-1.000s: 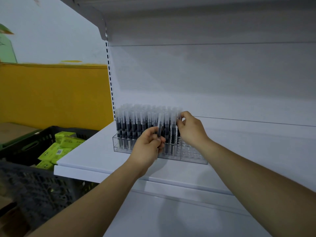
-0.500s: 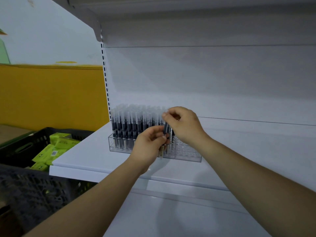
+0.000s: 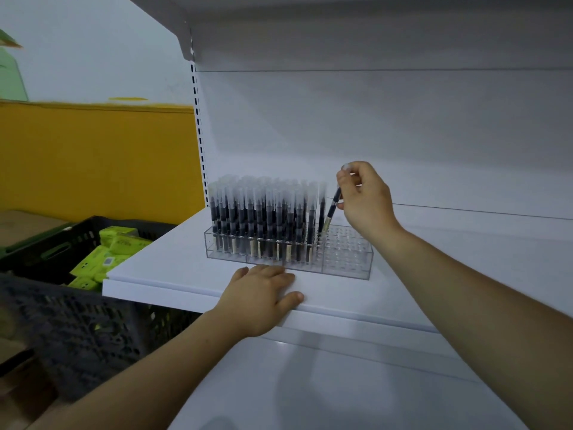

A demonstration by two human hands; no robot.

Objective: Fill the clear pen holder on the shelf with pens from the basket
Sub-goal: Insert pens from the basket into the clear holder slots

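Head view: a white shelf point(image 3: 161, 268) carries the clear pen holder point(image 3: 348, 262), which sits toward the shelf's left end, a little back from the front edge. Most of the holder is packed with upright pens point(image 3: 263, 218), dark-barrelled with frosted caps, standing in close rows from its left wall across to about three quarters of its width. The right-hand section shows only bare holes.

The right hand point(image 3: 367, 200) is raised over that bare section. Its thumb and fingers pinch a single pen point(image 3: 330, 214) near the capped top. This pen is tilted, cap leaning to the right, and its lower end reaches the holder's top plate just beside the last filled row. Whether the tip is already in a hole cannot be told.

The left hand point(image 3: 260, 299) lies palm down on the shelf's front edge, just in front of the holder. Its fingers are straight and flat, the thumb reaches along the front lip, and it holds nothing.

Left of the shelf and lower stands a dark plastic basket point(image 3: 77, 330) with bright green boxes point(image 3: 105, 259) inside. Behind it runs a yellow wall panel point(image 3: 93, 156).
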